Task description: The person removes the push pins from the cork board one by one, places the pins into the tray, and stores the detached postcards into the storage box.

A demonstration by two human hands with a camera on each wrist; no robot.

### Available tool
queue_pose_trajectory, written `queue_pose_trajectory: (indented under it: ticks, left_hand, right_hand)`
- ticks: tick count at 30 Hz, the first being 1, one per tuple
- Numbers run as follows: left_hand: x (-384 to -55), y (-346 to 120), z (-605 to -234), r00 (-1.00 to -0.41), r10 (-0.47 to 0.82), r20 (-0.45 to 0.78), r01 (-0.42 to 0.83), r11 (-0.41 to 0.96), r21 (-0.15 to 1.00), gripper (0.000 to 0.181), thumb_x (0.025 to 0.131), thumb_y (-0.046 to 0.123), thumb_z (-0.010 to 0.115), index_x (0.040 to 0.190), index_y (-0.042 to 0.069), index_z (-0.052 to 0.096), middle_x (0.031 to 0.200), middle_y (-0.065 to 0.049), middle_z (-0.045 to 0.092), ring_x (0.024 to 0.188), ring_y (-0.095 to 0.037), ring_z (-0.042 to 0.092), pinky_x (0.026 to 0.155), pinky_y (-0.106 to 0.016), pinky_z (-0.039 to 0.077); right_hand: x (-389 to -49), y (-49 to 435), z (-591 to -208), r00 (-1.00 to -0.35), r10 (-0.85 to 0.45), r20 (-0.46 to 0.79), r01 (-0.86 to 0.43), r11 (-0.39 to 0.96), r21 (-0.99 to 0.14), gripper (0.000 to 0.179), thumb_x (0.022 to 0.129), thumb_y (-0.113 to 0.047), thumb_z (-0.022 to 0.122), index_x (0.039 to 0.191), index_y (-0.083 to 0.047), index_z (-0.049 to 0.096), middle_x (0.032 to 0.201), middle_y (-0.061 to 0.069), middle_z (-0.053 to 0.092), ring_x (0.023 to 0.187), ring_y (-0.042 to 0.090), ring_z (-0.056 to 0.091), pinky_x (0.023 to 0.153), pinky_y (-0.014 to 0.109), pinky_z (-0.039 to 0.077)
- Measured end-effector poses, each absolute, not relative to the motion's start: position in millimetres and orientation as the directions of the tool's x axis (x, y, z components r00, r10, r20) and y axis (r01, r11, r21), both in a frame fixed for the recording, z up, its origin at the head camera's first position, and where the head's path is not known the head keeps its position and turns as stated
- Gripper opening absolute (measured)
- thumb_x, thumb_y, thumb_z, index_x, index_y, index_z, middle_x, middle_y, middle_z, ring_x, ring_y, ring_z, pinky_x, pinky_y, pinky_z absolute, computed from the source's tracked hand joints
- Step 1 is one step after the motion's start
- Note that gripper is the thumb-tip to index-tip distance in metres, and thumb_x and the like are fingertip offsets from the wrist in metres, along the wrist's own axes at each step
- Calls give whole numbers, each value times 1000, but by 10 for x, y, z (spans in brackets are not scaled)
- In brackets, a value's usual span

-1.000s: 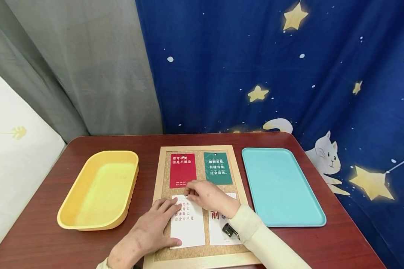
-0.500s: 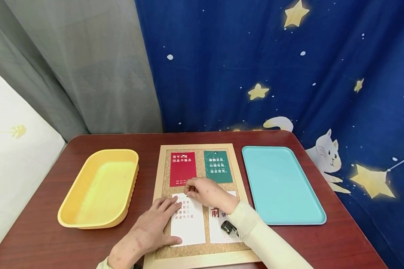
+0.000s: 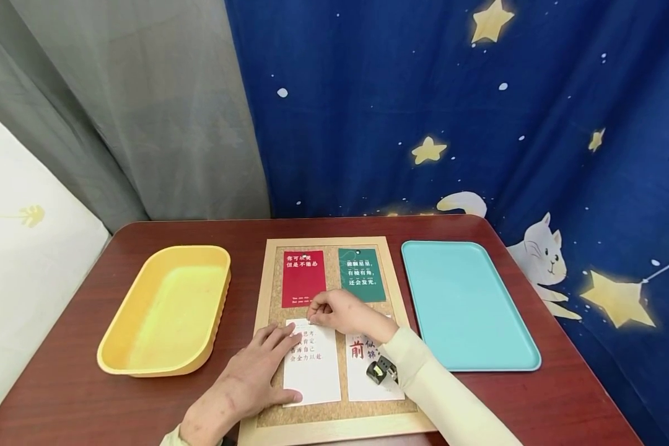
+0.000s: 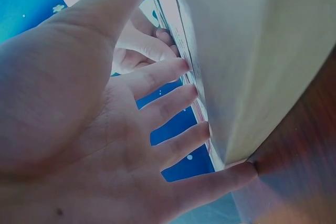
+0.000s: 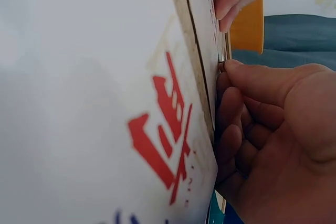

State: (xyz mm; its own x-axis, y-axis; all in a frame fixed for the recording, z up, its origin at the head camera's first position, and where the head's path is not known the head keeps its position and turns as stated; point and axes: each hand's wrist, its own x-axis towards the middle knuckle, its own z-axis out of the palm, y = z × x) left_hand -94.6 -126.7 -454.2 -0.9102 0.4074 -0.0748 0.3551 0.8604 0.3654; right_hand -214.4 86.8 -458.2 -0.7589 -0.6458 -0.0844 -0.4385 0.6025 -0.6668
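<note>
A white card [image 3: 312, 378] with printed red text lies at the lower left of a wood-framed cork board [image 3: 298, 416]. My left hand [image 3: 256, 375] presses on its left side, fingers spread, with the thumb near the lower edge. At the card's top edge my right hand [image 3: 342, 311] pinches a small pin [image 5: 221, 66] between thumb and forefinger; the fingertips mostly hide it. Under the right wrist lies another white card [image 3: 368, 378] with red and dark characters, its top partly covered. A red card [image 3: 303, 282] and a green card [image 3: 363, 279] are pinned above.
Left of the board stands a yellow basin [image 3: 173, 303]. A flat light-blue tray [image 3: 468, 303] lies to its right. All rest on a dark red wooden table [image 3: 240, 232], with grey and blue star-patterned curtains [image 3: 340, 124] behind.
My right wrist has turned slightly, uncovering more characters on the lower right card. The pinching fingertips stay at the left card's top edge. The left hand keeps its place.
</note>
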Motion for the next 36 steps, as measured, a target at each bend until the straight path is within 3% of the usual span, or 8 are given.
queue_pose_trajectory:
  ticks: [10, 20, 36]
  left_hand:
    - [-957, -1262, -4545, -913, 401, -68, 354, 867, 351, 97, 69, 56, 91, 149, 17, 54, 161, -6, 48, 148, -36, 42, 97, -57, 58]
    - [-946, -1247, -4516, -927, 359, -112, 302, 888, 347, 95, 70, 59, 90, 150, 23, 53, 163, 0, 45, 152, -33, 37, 99, -73, 49]
    - [-921, -1248, -4516, -930, 342, -134, 282, 899, 336, 95, 70, 60, 89, 151, 26, 53, 163, 2, 44, 153, -31, 37, 101, -73, 48]
  right_hand:
    - [-2169, 869, -4554, -760, -642, -104, -425, 611, -667, 6, 99, -15, 71, 97, -14, 76, 84, -6, 69, 76, 5, 55, 73, 19, 47]
    - [-2187, 846, -4554, -755, -645, -115, -449, 638, -625, 9, 101, -17, 69, 97, -15, 76, 84, -7, 69, 74, 5, 54, 73, 20, 45]
    - [-2165, 856, -4504, -725, -665, -179, -418, 632, -653, 12, 104, -18, 64, 95, -14, 71, 82, -6, 60, 71, 7, 50, 66, 21, 41]
